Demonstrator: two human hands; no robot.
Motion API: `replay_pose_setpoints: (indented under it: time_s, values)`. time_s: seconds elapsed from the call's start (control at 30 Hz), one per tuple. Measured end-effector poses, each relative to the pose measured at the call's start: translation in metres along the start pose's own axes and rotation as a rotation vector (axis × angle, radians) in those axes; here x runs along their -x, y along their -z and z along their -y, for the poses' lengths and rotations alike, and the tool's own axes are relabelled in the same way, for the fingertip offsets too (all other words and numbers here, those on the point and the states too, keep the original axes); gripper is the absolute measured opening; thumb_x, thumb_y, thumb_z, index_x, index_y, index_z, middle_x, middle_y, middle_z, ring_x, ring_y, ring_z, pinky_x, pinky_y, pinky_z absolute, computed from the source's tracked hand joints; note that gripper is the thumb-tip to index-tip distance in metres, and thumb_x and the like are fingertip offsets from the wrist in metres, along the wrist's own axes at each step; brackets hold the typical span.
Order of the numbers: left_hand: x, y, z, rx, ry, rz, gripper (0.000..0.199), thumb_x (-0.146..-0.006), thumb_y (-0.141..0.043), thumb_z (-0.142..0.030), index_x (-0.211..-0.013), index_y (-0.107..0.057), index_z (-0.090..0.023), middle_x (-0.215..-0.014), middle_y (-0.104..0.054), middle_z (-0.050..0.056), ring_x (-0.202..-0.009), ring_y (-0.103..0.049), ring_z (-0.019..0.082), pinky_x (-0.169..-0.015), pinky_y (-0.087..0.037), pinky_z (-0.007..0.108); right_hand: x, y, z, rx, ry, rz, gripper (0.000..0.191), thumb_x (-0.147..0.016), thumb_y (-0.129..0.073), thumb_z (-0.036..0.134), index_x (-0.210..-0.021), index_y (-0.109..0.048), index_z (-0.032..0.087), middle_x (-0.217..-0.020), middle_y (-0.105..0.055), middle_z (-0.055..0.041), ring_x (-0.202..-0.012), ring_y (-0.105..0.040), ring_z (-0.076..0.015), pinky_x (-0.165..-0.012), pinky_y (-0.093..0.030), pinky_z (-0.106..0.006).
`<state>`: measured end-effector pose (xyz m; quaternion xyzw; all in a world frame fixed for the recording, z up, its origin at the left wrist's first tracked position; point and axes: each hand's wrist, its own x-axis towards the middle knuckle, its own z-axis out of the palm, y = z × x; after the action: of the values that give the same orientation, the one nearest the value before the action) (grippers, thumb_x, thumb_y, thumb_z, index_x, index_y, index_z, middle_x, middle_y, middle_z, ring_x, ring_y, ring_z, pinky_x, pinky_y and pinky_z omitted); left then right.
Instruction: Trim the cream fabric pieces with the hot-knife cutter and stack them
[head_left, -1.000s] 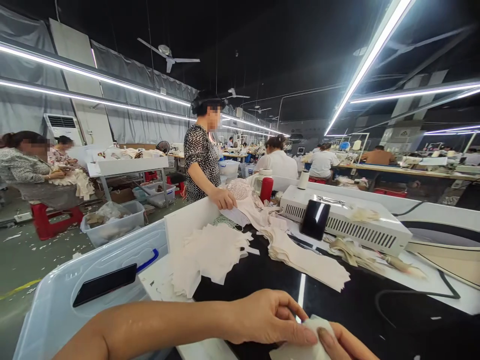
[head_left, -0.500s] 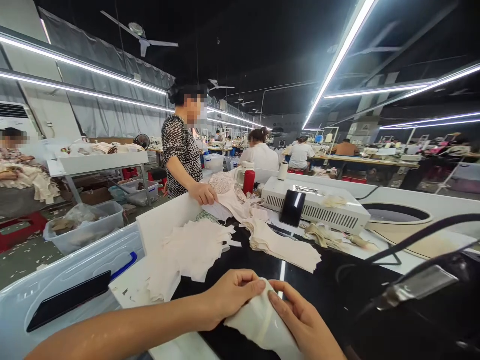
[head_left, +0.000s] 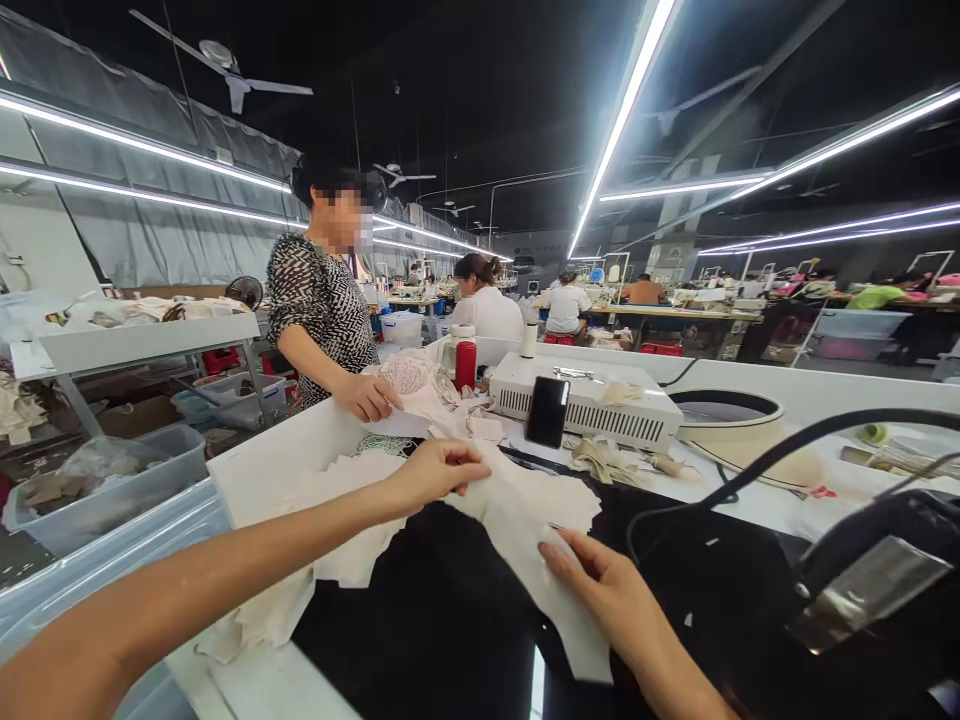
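Note:
A pale cream fabric piece (head_left: 525,560) is stretched between my two hands over the black tabletop (head_left: 427,620). My left hand (head_left: 439,470) pinches its far end, fingers closed. Lower down, my right hand (head_left: 596,575) grips the right edge between thumb and fingers. Beyond it lies a stack of cut cream fabric pieces (head_left: 559,490). Another pile of pale fabric pieces (head_left: 345,520) spreads under and beside my left forearm.
A co-worker's hand (head_left: 367,397) rests on the table's far left rim. Behind my hands are a phone (head_left: 547,411), a white vented box (head_left: 592,395), a red thread spool (head_left: 465,365) and fabric scraps (head_left: 604,455). A black machine with a cable (head_left: 862,590) stands at right.
My left hand has moved away and up from my right, drawing the fabric piece out long between them. The view has turned to the right.

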<state>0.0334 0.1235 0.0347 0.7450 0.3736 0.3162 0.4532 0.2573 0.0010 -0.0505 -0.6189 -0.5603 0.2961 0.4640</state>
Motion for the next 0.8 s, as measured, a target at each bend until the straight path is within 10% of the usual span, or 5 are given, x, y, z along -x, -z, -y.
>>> replay_pose_setpoints:
  time_s: [0.23, 0.5, 0.8]
  values:
    - [-0.063, -0.001, 0.01, -0.135, -0.301, -0.074, 0.02, -0.091, -0.068, -0.035, -0.094, -0.074, -0.017, -0.101, -0.074, 0.005, -0.096, -0.066, 0.019, -0.087, -0.05, 0.027, -0.065, 0.029, -0.012, 0.235, 0.235, -0.477, 0.05, -0.096, -0.046, 0.053, -0.12, -0.078, 0.022, -0.115, -0.073, -0.0115, -0.107, -0.064, -0.0307, -0.099, -0.05, -0.046]
    - [-0.054, -0.005, 0.078, -0.425, -0.357, 0.079, 0.012, -0.092, -0.065, -0.021, -0.095, -0.077, -0.016, -0.102, -0.077, 0.006, -0.098, -0.068, 0.021, -0.094, -0.048, 0.029, -0.071, 0.017, -0.059, 0.59, 0.39, -0.273, 0.04, -0.097, -0.043, 0.025, -0.106, -0.082, 0.024, -0.107, -0.076, -0.0103, -0.099, -0.065, -0.0297, -0.093, -0.05, -0.045]
    - [-0.04, -0.001, 0.086, -0.543, -0.389, 0.148, 0.03, -0.104, -0.057, -0.032, -0.124, -0.072, -0.015, -0.129, -0.074, 0.01, -0.122, -0.067, 0.025, -0.109, -0.046, 0.032, -0.066, 0.009, -0.064, 0.863, 0.408, -0.222, 0.043, -0.1, -0.04, 0.013, -0.121, -0.076, 0.021, -0.12, -0.075, -0.0107, -0.108, -0.067, -0.029, -0.091, -0.049, -0.04]
